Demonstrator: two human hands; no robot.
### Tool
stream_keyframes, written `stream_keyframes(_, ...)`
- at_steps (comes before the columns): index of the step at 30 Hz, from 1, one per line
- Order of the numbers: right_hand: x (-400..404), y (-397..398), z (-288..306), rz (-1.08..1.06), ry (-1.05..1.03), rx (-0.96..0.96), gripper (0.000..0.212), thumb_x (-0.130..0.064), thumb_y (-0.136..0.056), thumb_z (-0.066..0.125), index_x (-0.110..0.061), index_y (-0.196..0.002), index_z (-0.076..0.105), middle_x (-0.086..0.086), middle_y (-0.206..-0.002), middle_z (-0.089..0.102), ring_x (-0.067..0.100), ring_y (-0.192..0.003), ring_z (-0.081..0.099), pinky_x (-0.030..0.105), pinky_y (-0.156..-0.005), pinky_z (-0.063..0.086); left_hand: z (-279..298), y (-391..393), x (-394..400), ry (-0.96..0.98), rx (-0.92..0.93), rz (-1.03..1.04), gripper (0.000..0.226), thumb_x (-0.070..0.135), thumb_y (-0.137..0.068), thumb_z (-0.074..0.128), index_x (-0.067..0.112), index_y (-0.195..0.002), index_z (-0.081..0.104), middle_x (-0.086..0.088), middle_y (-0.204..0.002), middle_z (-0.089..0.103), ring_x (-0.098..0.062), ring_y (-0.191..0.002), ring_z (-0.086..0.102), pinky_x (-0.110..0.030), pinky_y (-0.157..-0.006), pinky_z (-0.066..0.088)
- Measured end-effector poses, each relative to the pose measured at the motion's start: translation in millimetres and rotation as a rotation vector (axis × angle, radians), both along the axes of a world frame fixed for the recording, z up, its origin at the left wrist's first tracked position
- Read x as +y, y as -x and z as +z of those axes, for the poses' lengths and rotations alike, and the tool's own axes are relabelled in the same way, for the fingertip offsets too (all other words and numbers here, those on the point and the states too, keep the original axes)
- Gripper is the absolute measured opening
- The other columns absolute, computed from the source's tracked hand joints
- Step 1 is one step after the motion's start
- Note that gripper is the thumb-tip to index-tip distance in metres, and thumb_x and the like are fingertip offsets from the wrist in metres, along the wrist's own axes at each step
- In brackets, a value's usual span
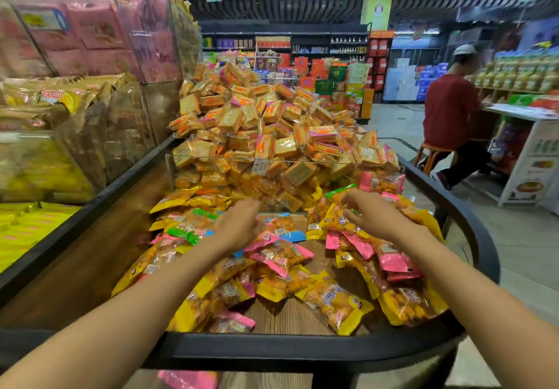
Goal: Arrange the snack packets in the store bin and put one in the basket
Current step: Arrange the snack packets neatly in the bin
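Both hands reach over the store bin's black rim, the left hand blurred so I cannot tell its grip, the right hand loosely spread on the snack packets scattered beneath and between them, seemingly to gather them; no basket shows.

Yellow, pink, green and blue snack packets over orange contents, on wood-grain brown bin floor inside black rim. Orange-and-tan wrapped blocks heaped behind. Pink bags upper left. Dark red shirt at right.
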State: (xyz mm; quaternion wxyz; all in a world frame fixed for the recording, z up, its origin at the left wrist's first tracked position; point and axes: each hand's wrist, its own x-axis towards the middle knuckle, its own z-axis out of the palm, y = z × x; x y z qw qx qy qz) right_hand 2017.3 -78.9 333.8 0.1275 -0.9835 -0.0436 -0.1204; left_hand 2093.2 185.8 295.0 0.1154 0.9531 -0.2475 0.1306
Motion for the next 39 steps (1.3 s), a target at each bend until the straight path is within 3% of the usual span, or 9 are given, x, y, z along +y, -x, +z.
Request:
stream_keyframes(4, -32, 7, -22, 0.001, 0.051, 0.065, 0.032, -0.024, -0.097, 0.052, -0.016, -0.128, 0.053, 0.004, -0.124, 0.061, 0.02, -0.113, 0.056, 0.036, -0.092, 0.047, -3, 31, -69, -0.271, 0.29, -0.408, 0.039, 0.015, -0.095, 0.052, 0.008, -0.133, 0.049, -0.014, -0.134, 0.053, -0.029, -0.122, 0.049, -0.032, -0.094, 0.039)
stream_keyframes(9, -42, 1, -24, 0.018, 0.022, 0.019, 0.028, -0.025, -0.097, 0.052, -0.017, -0.124, 0.056, 0.002, -0.123, 0.062, 0.02, -0.111, 0.057, 0.037, -0.092, 0.048, -30, 42, -135, -0.739, 0.346, -0.614, 0.071, 0.012, -0.086, 0.068, 0.014, -0.147, 0.031, -0.014, -0.146, 0.039, -0.032, -0.131, 0.039, -0.039, -0.105, 0.034)
stream_keyframes(16, -43, -8, -28, 0.039, 0.081, 0.088, 0.03, -0.025, -0.101, 0.043, -0.015, -0.126, 0.055, 0.006, -0.123, 0.06, 0.023, -0.11, 0.056, 0.042, -0.092, 0.047, -54, 40, -164, -0.816, 0.438, -0.676, 0.079, 0.008, -0.079, 0.073, 0.019, -0.146, 0.031, -0.011, -0.142, 0.042, -0.03, -0.124, 0.045, -0.036, -0.094, 0.04)
stream_keyframes(19, -43, -10, -29, 0.045, 0.088, 0.101, 0.029, -0.026, -0.102, 0.041, -0.013, -0.122, 0.057, 0.006, -0.118, 0.061, 0.023, -0.106, 0.056, 0.043, -0.09, 0.048, -54, 45, -167, -0.775, 0.446, -0.694, 0.074, 0.015, -0.076, 0.077, 0.011, -0.14, 0.041, -0.013, -0.131, 0.051, -0.03, -0.114, 0.051, -0.036, -0.086, 0.044)
stream_keyframes(24, -40, -11, -31, 0.037, 0.088, 0.077, 0.027, -0.026, -0.101, 0.041, -0.011, -0.11, 0.061, 0.006, -0.106, 0.063, 0.024, -0.098, 0.058, 0.046, -0.085, 0.05, -57, 50, -166, -0.693, 0.523, -0.694, 0.042, 0.024, -0.075, 0.079, 0.003, -0.106, 0.06, -0.012, -0.097, 0.061, -0.024, -0.083, 0.054, -0.03, -0.063, 0.042)
stream_keyframes(29, -37, -8, -32, 0.044, 0.103, 0.054, 0.027, -0.03, -0.101, 0.042, -0.015, -0.113, 0.06, 0.002, -0.111, 0.06, 0.02, -0.099, 0.057, 0.041, -0.087, 0.05, -38, 54, -148, -0.532, 0.554, -0.58, 0.05, 0.033, -0.079, 0.075, 0.001, -0.113, 0.057, -0.016, -0.107, 0.062, -0.029, -0.091, 0.058, -0.028, -0.06, 0.043)
stream_keyframes(32, -31, -4, -30, 0.049, 0.127, 0.018, 0.028, -0.03, -0.101, 0.042, -0.016, -0.117, 0.059, 0.002, -0.115, 0.057, 0.019, -0.103, 0.054, 0.037, -0.089, 0.048, -14, 48, -122, -0.348, 0.548, -0.509, 0.041, 0.033, -0.076, 0.078, 0.004, -0.098, 0.058, -0.013, -0.097, 0.062, -0.025, -0.084, 0.057, -0.034, -0.064, 0.046)
stream_keyframes(35, -21, 1, -26, 0.066, 0.177, -0.029, 0.028, -0.029, -0.101, 0.043, -0.016, -0.12, 0.057, 0.001, -0.12, 0.055, 0.019, -0.11, 0.051, 0.036, -0.09, 0.045, 8, 41, -81, -0.066, 0.521, -0.379, 0.039, 0.03, -0.073, 0.081, 0.017, -0.074, 0.044, 0.003, -0.073, 0.048, -0.01, -0.064, 0.044, -0.024, -0.054, 0.035)
stream_keyframes(39, 8, 6, -17, 0.134, 0.267, -0.104, 0.028, -0.026, -0.099, 0.046, -0.013, -0.122, 0.056, 0.003, -0.122, 0.055, 0.023, -0.113, 0.051, 0.034, -0.09, 0.043, 24, 34, -27, 0.42, 0.585, -0.201, 0.048, 0.025, -0.07, 0.084, 0.015, -0.068, 0.037, 0.001, -0.063, 0.038, -0.011, -0.057, 0.04, -0.024, -0.05, 0.036)
